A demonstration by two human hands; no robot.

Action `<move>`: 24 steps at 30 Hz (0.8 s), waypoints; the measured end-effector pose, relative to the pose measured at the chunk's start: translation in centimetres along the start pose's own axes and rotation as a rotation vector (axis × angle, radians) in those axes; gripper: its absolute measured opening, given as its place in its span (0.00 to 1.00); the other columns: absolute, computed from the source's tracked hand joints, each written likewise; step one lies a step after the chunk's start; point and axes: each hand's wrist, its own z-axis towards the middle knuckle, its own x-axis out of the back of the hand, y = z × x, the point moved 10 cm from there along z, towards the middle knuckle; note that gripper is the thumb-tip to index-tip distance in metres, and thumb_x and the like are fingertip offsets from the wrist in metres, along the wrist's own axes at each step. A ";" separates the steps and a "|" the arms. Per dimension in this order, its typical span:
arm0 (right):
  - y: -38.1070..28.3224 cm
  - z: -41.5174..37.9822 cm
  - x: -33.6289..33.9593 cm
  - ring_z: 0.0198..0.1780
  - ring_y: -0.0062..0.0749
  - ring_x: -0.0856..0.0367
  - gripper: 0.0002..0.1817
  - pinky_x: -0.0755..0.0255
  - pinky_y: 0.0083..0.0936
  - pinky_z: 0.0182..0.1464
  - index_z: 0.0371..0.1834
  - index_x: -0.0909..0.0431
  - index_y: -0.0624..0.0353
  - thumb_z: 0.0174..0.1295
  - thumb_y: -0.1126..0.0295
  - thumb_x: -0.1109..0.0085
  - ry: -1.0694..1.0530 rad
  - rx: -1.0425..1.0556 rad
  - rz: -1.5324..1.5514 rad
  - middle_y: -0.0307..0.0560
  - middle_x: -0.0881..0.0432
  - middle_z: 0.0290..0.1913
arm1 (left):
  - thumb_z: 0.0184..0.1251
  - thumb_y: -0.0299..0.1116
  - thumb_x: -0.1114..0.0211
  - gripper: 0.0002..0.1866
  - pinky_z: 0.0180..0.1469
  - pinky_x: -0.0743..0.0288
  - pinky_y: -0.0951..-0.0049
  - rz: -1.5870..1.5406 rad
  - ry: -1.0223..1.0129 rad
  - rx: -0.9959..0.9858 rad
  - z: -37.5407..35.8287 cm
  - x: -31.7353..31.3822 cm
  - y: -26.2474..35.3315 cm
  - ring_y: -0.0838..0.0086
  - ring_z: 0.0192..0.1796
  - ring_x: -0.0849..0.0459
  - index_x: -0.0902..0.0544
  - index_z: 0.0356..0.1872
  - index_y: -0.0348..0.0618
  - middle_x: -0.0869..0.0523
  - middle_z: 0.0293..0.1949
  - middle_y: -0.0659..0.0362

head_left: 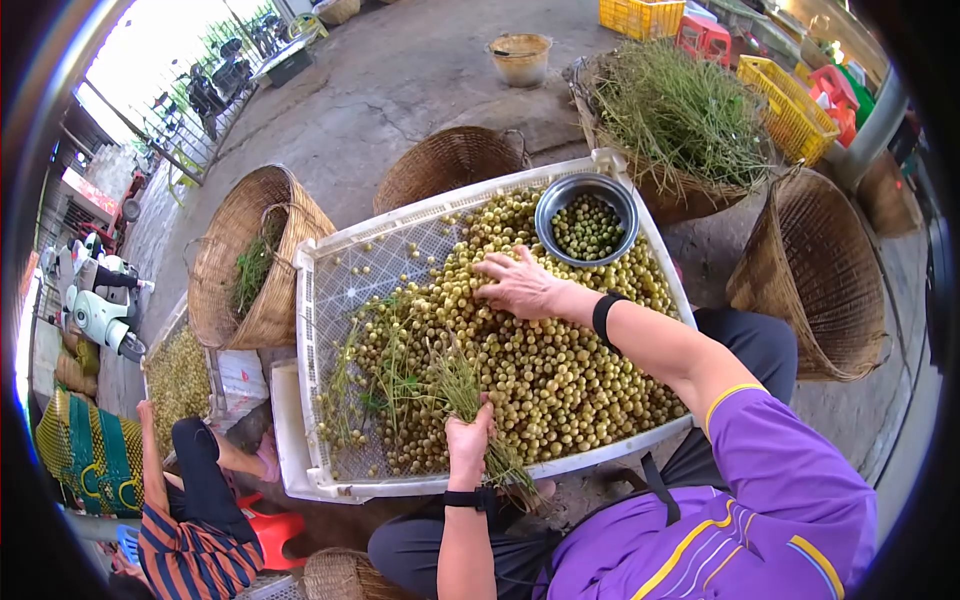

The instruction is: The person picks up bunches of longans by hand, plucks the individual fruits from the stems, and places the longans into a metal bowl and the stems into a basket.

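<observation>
My left hand (468,440) is closed around a bunch of thin green stems (459,388), near the front edge of a white plastic tray (312,400). Small round yellow-green fruits (545,400) are heaped over most of the tray's mesh bottom. My right hand (520,285) lies on the heap, palm down with its fingers apart, touching the fruits. Just beyond it, a metal bowl (541,222) holding darker, greener fruits rests on the pile. Loose leafy stems (392,375) are scattered over the fruits to the left of the held bunch.
Woven baskets stand around the tray: one at left (215,290), one behind (430,170), one at right (815,290). Cut stems (685,110) overfill another basket. A yellow crate (785,105) and a bucket (520,60) stand farther back. Another person (195,540) sits at lower left by more fruit.
</observation>
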 end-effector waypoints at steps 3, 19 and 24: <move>1.6 -0.6 1.4 0.69 0.43 0.48 0.20 0.53 0.57 0.63 0.56 0.27 0.41 0.61 0.52 0.49 0.034 -0.120 0.084 0.48 0.41 0.66 | 0.60 0.25 0.39 0.06 0.22 0.36 0.80 -0.017 -0.063 0.014 -0.8 -0.6 0.6 0.84 0.20 0.32 0.20 0.37 0.36 0.24 0.21 0.65; -7.8 -10.3 2.2 0.64 0.39 0.40 0.22 0.46 0.41 0.60 0.51 0.30 0.53 0.55 0.55 0.42 0.009 0.397 0.207 0.49 0.32 0.56 | 0.60 0.26 0.39 0.05 0.18 0.33 0.81 0.362 0.225 -0.226 1.9 8.2 8.7 0.79 0.16 0.26 0.20 0.34 0.36 0.20 0.18 0.60; -3.9 -7.4 4.7 0.48 0.33 0.25 0.11 0.32 0.30 0.46 0.41 0.24 0.57 0.59 0.64 0.46 0.172 0.123 0.237 0.46 0.23 0.47 | 0.52 0.34 0.30 0.13 0.24 0.27 0.70 0.766 0.250 -0.229 6.7 8.5 6.2 0.68 0.22 0.19 0.19 0.32 0.35 0.18 0.19 0.53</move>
